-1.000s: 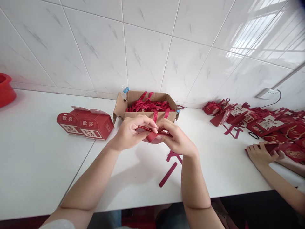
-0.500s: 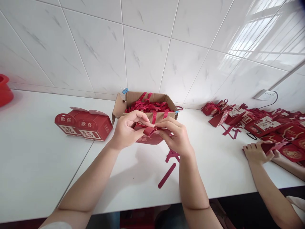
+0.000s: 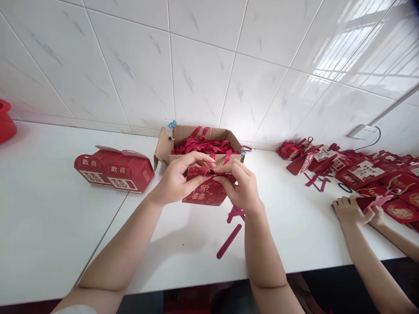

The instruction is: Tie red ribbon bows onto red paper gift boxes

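My left hand (image 3: 175, 179) and my right hand (image 3: 241, 186) both pinch the top of a small red gift box (image 3: 207, 192) held just above the white table (image 3: 49, 226). The fingers are closed on the box's top flaps and on a red ribbon (image 3: 209, 172) there. The box's front face with gold characters tilts toward me. Right behind my hands stands an open cardboard box (image 3: 163, 148) full of red ribbons.
Finished red gift boxes (image 3: 114, 169) stand in a row at the left. Loose ribbon strips (image 3: 229, 240) lie under my right wrist. At the right, another person's hands (image 3: 352, 210) work beside a pile of flat red boxes (image 3: 366, 172). A red bowl (image 3: 5, 122) sits far left.
The gift box has tipped upright, so its front face now shows. My fingers have drawn closer together at its top. The other person's hands shifted slightly.
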Tool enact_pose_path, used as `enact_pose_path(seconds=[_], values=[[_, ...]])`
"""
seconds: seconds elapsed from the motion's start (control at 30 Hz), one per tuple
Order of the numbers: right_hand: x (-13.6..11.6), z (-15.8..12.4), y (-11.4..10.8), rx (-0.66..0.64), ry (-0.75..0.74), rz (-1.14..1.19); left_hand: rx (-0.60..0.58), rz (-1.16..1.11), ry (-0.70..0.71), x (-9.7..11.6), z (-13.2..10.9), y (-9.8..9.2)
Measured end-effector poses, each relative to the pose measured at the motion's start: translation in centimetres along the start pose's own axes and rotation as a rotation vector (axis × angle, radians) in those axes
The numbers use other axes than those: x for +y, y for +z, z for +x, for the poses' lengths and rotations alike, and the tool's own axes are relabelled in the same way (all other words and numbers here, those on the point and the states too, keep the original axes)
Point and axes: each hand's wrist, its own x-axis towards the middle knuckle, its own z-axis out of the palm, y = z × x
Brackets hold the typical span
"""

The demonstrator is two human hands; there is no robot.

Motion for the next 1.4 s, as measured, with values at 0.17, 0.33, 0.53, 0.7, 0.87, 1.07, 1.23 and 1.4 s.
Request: enact_pose_path(seconds=[0.17,0.33,0.53,0.7,0.87,1.07,1.23,1.4], values=[[0.4,-0.2,-0.1,-0.016,-0.05,-0.016,-0.08,0.036,0.081,0.0,-0.2,-0.1],[0.6,-0.4,-0.1,-0.006,-0.097,-0.033,-0.102,0.132,0.098,0.3,-0.2,-0.3],[0.9,-0.5,0.2,0.024,-0.127,-0.041,-0.079,0.166,0.043,0.2,-0.3,-0.1],[1.1,-0.4,0.4,0.009,-0.07,-0.047,-0.031,0.157,-0.056,0.1,-0.1,-0.1],[1.1,-0.1,0.3,0.027,0.003,-0.032,-0.043,0.101,-0.1,-0.5,0.1,-0.1],[1.2,0.2,0.3,0.026,0.053,0.0,-0.002,0.118,-0.08,-0.9,0.2,0.2],[1.6,0.3,0.9,0.084,0.175,0.155,0.056,0.128,-0.105,-1.0,0.4,0.5],[2.2,0.4,1.6,0.077,0.375,0.432,0.118,0.124,-0.165,-1.2,0.4,0.7]])
